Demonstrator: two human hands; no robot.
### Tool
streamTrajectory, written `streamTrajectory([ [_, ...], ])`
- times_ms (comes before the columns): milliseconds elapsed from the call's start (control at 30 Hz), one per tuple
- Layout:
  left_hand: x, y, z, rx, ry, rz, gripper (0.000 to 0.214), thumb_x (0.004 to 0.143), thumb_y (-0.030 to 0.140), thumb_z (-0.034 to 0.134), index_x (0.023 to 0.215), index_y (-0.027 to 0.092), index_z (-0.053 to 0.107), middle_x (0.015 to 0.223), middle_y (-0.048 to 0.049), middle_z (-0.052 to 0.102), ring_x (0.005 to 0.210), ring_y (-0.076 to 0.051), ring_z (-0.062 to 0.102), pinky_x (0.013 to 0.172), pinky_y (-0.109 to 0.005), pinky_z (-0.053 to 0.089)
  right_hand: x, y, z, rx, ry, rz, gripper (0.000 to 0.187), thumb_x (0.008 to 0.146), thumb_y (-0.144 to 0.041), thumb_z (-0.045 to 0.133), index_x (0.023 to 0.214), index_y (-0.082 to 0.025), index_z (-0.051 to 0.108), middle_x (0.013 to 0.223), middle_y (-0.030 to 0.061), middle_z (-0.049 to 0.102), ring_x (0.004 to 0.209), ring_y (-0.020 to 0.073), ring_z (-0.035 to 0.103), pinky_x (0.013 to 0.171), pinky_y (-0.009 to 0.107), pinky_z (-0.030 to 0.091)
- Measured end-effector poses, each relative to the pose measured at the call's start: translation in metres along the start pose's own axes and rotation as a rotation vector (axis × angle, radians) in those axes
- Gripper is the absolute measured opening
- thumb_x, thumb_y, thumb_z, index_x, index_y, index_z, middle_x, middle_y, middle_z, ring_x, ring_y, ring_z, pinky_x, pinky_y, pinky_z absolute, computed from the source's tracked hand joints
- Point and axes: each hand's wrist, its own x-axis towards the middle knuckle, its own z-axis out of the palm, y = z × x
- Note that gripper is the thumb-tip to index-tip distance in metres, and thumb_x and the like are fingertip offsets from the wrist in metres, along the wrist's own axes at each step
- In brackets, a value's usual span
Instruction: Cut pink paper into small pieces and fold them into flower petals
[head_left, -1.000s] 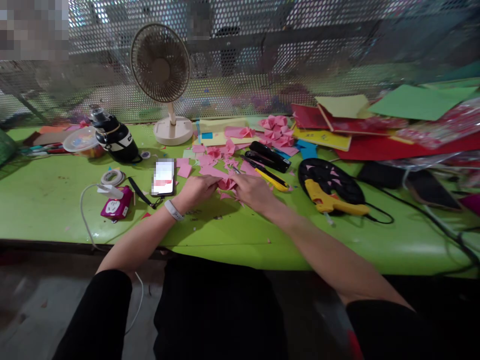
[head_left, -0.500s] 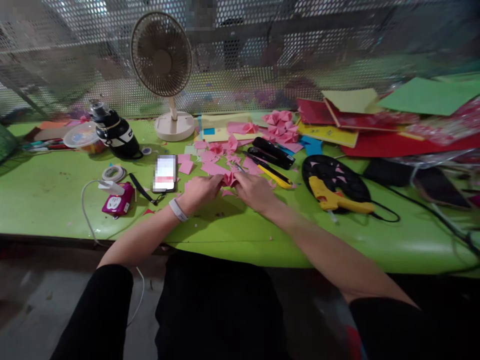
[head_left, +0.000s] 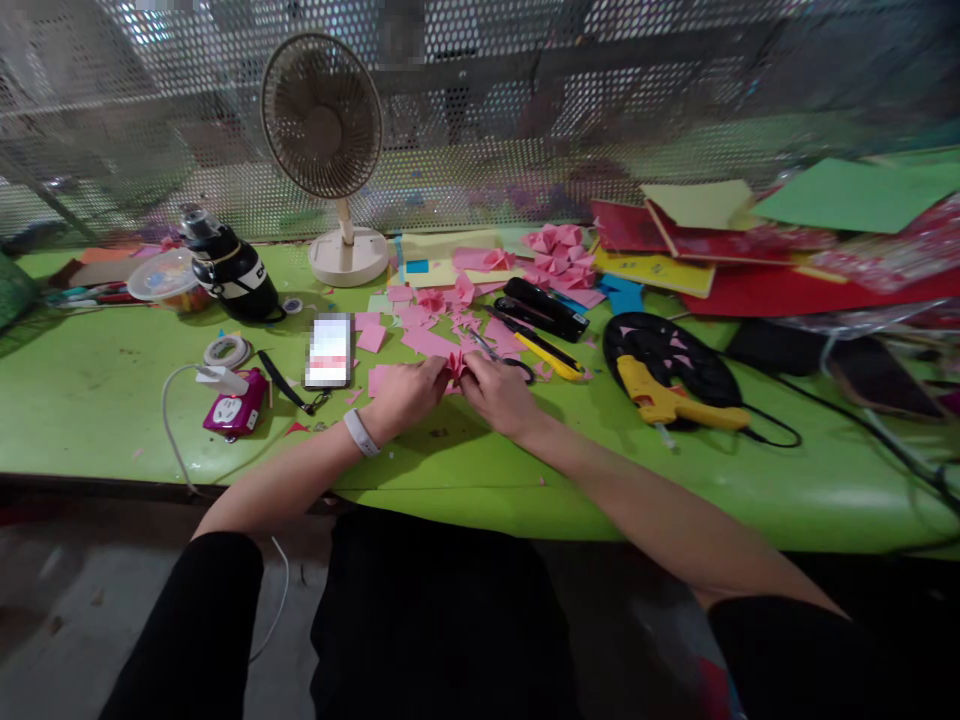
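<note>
Left hand (head_left: 409, 396) and right hand (head_left: 501, 394) together pinch folded paper (head_left: 455, 368) (pink) toward the desk's (head_left: 461, 475) front edge; uneven tugging could tear it.

Front middle of table (head_left: 480, 465): paper piece (head_left: 455, 367) between left hand (head_left: 409, 395) and right hand (head_left: 501, 395). Scissors (head_left: 521, 370) just behind right hand; cutter (head_left: 551, 357) to their right, stapler (head_left: 544, 308) behind cutter. Paper pile (head_left: 559, 257) farther back, before mesh (head_left: 487, 120). Fan (head_left: 322, 130) left of pile. Left side: phone (head_left: 328, 350) nearest left hand; tape (head_left: 226, 340) and socket (head_left: 232, 410) left of phone, socket before tape; bottle (head_left: 238, 280) behind tape, tub (head_left: 161, 278) left of bottle. Right side: glue gun (head_left: 667, 402) on pad (head_left: 705, 370); card sheets (head_left: 757, 245) behind.
</note>
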Motion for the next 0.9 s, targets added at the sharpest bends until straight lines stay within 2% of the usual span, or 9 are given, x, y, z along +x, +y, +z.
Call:
streamTrajectory([
  [200, -0.002, 0.009, 0.0, -0.011, -0.045, -0.017, 0.024, 0.1, 0.024, 0.04, 0.106, 0.014, 0.061, 0.073, -0.0073, 0.07, 0.055, -0.017, 0.061, 0.054, -0.028, 0.041, 0.001, 0.0, -0.001, 0.024, -0.042, 0.064, 0.016, 0.093, -0.016, 0.042, 0.086, -0.02, 0.055, 0.07, 0.0053, 0.066, 0.058, 0.0183, 0.058, 0.056, 0.029, 0.039],
  [300, -0.005, 0.016, 0.0, 0.012, -0.119, -0.041, 0.028, 0.097, 0.017, 0.041, 0.118, 0.01, 0.058, 0.078, -0.0098, 0.071, 0.059, -0.018, 0.064, 0.056, -0.028, 0.045, 0.0, -0.005, -0.001, 0.076, -0.084, 0.102, 0.017, 0.093, -0.014, 0.043, 0.089, -0.02, 0.059, 0.071, 0.0058, 0.069, 0.057, 0.0177, 0.06, 0.055, 0.029, 0.042],
  [433, -0.01, 0.025, 0.002, 0.091, -0.162, -0.039, 0.043, 0.091, 0.006, 0.043, 0.134, 0.004, 0.047, 0.09, -0.0151, 0.072, 0.076, -0.021, 0.071, 0.064, -0.029, 0.051, -0.006, -0.017, 0.0, 0.122, -0.155, 0.16, 0.026, 0.095, -0.015, 0.042, 0.111, -0.014, 0.063, 0.08, 0.0123, 0.074, 0.06, 0.0212, 0.065, 0.057, 0.032, 0.048],
  [533, -0.012, 0.03, 0.003, 0.156, -0.139, 0.008, 0.043, 0.088, 0.002, 0.043, 0.131, 0.004, 0.049, 0.102, -0.0185, 0.072, 0.095, -0.024, 0.071, 0.08, -0.033, 0.055, -0.008, -0.023, 0.002, 0.108, -0.192, 0.188, 0.04, 0.093, -0.014, 0.045, 0.131, -0.007, 0.056, 0.09, 0.0182, 0.076, 0.073, 0.0257, 0.071, 0.063, 0.034, 0.052],
  [600, -0.011, 0.031, 0.002, 0.167, -0.138, 0.009, 0.039, 0.09, 0.002, 0.042, 0.128, 0.004, 0.051, 0.102, -0.0188, 0.071, 0.098, -0.025, 0.071, 0.084, -0.034, 0.054, -0.008, -0.025, 0.002, 0.116, -0.203, 0.205, 0.044, 0.092, -0.013, 0.045, 0.135, -0.005, 0.053, 0.092, 0.019, 0.076, 0.076, 0.0264, 0.071, 0.065, 0.034, 0.052],
  [667, -0.008, 0.028, -0.001, 0.144, -0.154, -0.027, 0.039, 0.091, 0.004, 0.043, 0.129, 0.004, 0.052, 0.096, -0.0173, 0.072, 0.09, -0.026, 0.072, 0.078, -0.035, 0.055, -0.006, -0.025, 0.0, 0.161, -0.202, 0.215, 0.042, 0.092, -0.014, 0.044, 0.132, -0.008, 0.056, 0.087, 0.0159, 0.075, 0.071, 0.0248, 0.07, 0.062, 0.033, 0.051],
  [767, -0.001, 0.018, -0.005, 0.05, -0.162, -0.126, 0.034, 0.094, 0.014, 0.044, 0.125, 0.009, 0.058, 0.081, -0.0113, 0.072, 0.066, -0.022, 0.068, 0.061, -0.032, 0.05, 0.0, -0.019, -0.006, 0.253, -0.187, 0.222, 0.028, 0.092, -0.015, 0.044, 0.11, -0.014, 0.065, 0.075, 0.0084, 0.073, 0.059, 0.0202, 0.064, 0.056, 0.032, 0.048],
  [833, 0.003, 0.011, -0.007, -0.047, -0.108, -0.153, 0.03, 0.097, 0.019, 0.043, 0.117, 0.014, 0.064, 0.079, -0.009, 0.073, 0.06, -0.018, 0.064, 0.056, -0.029, 0.047, 0.004, -0.013, -0.01, 0.261, -0.162, 0.229, 0.022, 0.093, -0.018, 0.045, 0.093, -0.017, 0.067, 0.07, 0.0058, 0.07, 0.054, 0.0182, 0.06, 0.053, 0.031, 0.045],
  [900, 0.006, 0.003, -0.008, -0.155, -0.03, -0.142, 0.027, 0.097, 0.023, 0.044, 0.108, 0.016, 0.068, 0.082, -0.0082, 0.074, 0.062, -0.016, 0.064, 0.058, -0.027, 0.047, 0.007, -0.005, -0.013, 0.217, -0.11, 0.224, 0.024, 0.095, -0.023, 0.046, 0.084, -0.018, 0.067, 0.069, 0.0054, 0.069, 0.054, 0.018, 0.059, 0.054, 0.031, 0.044],
])
